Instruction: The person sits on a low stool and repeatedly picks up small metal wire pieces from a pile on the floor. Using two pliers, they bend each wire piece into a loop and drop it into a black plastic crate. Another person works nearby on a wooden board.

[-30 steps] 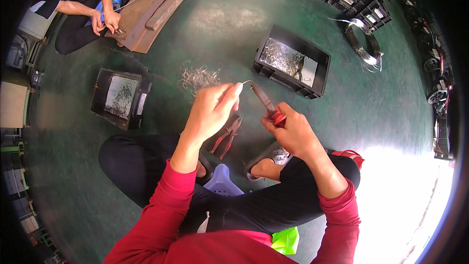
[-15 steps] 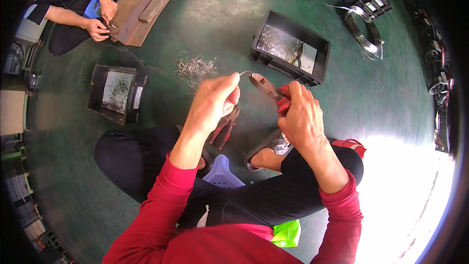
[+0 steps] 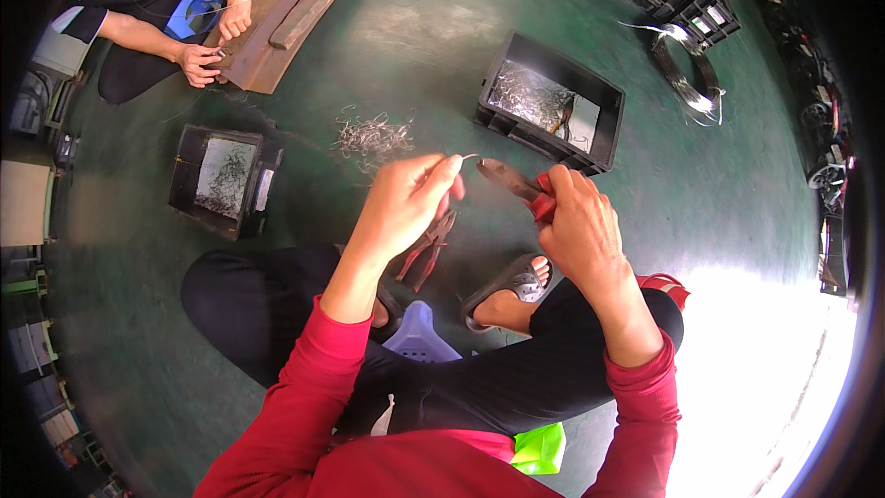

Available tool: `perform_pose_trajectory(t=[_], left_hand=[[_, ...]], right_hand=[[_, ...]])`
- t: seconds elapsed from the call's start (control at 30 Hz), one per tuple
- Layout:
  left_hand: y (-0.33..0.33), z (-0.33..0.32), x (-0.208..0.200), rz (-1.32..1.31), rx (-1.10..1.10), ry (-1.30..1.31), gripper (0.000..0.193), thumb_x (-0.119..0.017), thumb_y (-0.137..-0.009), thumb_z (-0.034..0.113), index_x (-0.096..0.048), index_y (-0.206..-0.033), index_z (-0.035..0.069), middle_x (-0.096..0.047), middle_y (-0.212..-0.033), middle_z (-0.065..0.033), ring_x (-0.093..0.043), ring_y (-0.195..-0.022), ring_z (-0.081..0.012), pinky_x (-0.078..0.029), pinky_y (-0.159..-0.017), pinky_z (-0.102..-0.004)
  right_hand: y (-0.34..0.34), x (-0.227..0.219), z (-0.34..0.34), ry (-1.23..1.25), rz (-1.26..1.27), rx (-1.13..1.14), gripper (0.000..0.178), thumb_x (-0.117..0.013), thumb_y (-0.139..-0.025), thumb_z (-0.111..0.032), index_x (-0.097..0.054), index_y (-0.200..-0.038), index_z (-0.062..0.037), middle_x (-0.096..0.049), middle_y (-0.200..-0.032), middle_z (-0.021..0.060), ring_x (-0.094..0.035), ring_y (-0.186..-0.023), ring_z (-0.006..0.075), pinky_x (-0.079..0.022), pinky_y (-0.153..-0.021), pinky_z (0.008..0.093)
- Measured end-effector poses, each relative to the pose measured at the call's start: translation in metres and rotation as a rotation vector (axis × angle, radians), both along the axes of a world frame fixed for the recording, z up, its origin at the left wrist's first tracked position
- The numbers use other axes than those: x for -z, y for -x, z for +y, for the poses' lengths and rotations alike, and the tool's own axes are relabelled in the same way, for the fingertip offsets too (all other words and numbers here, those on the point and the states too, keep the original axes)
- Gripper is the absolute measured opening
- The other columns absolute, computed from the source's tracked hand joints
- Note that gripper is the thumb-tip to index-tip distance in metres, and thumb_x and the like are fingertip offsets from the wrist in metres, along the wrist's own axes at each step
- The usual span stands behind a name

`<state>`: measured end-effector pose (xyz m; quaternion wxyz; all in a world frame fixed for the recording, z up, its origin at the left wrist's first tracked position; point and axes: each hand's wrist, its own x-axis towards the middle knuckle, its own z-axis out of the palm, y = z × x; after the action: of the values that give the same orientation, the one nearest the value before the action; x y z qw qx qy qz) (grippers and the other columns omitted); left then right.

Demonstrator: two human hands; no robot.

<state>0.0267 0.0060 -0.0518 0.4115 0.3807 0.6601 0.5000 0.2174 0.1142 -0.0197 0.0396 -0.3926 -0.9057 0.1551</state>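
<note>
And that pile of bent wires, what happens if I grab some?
The wire pile would probably tangle, since its curled pieces overlap. Each piece is likely light, being thin, and fairly stiff, since it seems to hold its bend.

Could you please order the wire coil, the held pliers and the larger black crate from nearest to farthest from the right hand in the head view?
1. Held pliers, inside the right hand
2. Larger black crate, ahead
3. Wire coil, farther ahead, right
</note>
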Motion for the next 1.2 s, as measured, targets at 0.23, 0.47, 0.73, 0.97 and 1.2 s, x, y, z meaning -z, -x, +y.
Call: perform_pose_trajectory(t=[0.23, 0.47, 0.73, 0.97, 1.2], left_hand=[[-0.007, 0.008, 0.015, 0.076, -0.108, -0.17, 0.016, -0.064, -0.089, 0.006, -0.071, -0.102, 0.001, -0.061, -0.072, -0.0005, -0.052, -0.059, -0.0052, -0.041, -0.052, -0.0202], [0.005, 0.008, 0.01, -0.701, -0.005, -0.006, 0.022, -0.062, -0.089, 0.013, -0.068, -0.105, 0.0, -0.062, -0.073, -0.003, -0.054, -0.056, -0.0093, -0.041, -0.05, -0.0221], [-0.005, 0.006, 0.002, -0.525, -0.003, -0.109, 0.022, -0.06, -0.09, 0.01, -0.068, -0.107, -0.001, -0.058, -0.07, -0.0008, -0.05, -0.055, -0.0072, -0.038, -0.049, -0.0209], [-0.009, 0.005, -0.002, -0.424, -0.006, -0.072, 0.021, -0.059, -0.091, 0.008, -0.067, -0.108, 0.0, -0.059, -0.07, -0.0004, -0.051, -0.056, -0.006, -0.039, -0.05, -0.0191], [-0.014, 0.011, 0.012, -0.35, -0.117, -0.189, 0.014, -0.058, -0.094, 0.013, -0.062, -0.102, 0.003, -0.068, -0.086, -0.0082, -0.068, -0.078, -0.0165, -0.051, -0.064, -0.0249]], right_hand=[[-0.007, -0.006, 0.007, 0.251, 0.07, -0.017, 0.024, -0.066, -0.084, -0.016, -0.055, -0.099, -0.0013, -0.061, -0.087, 0.0173, -0.06, -0.082, 0.0328, -0.047, -0.071, 0.041], [-0.009, -0.013, 0.012, 0.709, 0.034, 0.071, 0.037, -0.066, -0.086, -0.03, -0.057, -0.105, 0.0, -0.065, -0.092, 0.0225, -0.062, -0.087, 0.0375, -0.047, -0.076, 0.0415], [-0.008, -0.004, 0.01, 0.772, -0.017, 0.007, 0.041, -0.066, -0.087, -0.035, -0.058, -0.107, -0.0001, -0.065, -0.09, 0.0182, -0.061, -0.085, 0.0304, -0.047, -0.076, 0.0379], [-0.008, -0.005, 0.009, 0.777, -0.045, 0.006, 0.036, -0.066, -0.088, -0.032, -0.058, -0.105, -0.0007, -0.064, -0.086, 0.0111, -0.06, -0.077, 0.0196, -0.047, -0.071, 0.0323], [-0.007, 0.001, 0.003, 0.665, 0.0, 0.035, 0.034, -0.066, -0.088, -0.031, -0.057, -0.102, -0.0011, -0.063, -0.081, 0.0085, -0.06, -0.071, 0.0173, -0.047, -0.067, 0.0311]])
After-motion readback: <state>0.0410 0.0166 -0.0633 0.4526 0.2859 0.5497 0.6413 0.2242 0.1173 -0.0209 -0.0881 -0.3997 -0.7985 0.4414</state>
